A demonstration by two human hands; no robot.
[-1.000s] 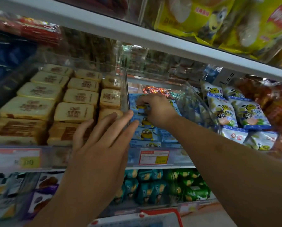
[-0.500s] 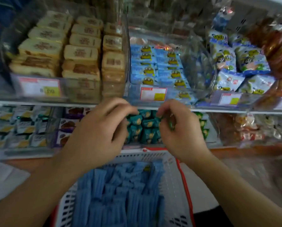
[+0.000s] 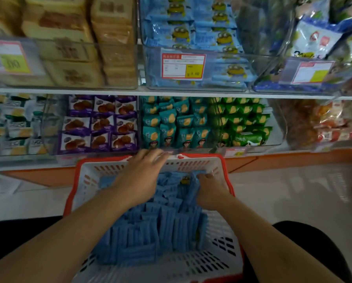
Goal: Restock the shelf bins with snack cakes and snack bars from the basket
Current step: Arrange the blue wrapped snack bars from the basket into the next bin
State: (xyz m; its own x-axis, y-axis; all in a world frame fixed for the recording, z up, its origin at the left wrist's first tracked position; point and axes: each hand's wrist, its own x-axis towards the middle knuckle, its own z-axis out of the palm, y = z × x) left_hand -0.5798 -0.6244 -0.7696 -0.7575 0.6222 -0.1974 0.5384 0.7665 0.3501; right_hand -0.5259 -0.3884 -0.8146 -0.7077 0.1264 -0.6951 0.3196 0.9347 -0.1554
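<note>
The basket (image 3: 85,180) stayed heaped with blue snack packets (image 3: 161,217), so much remained; the left hand (image 3: 142,176) reached spread-fingered, the right hand (image 3: 209,190) pinched packets.

the basket (image 3: 222,260) is open on top; its near part shows bare white floor, free for a hand. blue packs (image 3: 150,231) stand packed through the middle and far part, with no gap between them. both hands are in the far part, the left hand (image 3: 142,176) over the packs and the right hand (image 3: 209,190) among them. the red rim (image 3: 225,166) lies just beside the lower shelf's edge. above, the clear bin (image 3: 191,82) of blue packs (image 3: 191,31) is walled in front, its price tag (image 3: 183,66) on that wall, so entry is from above only.
</note>
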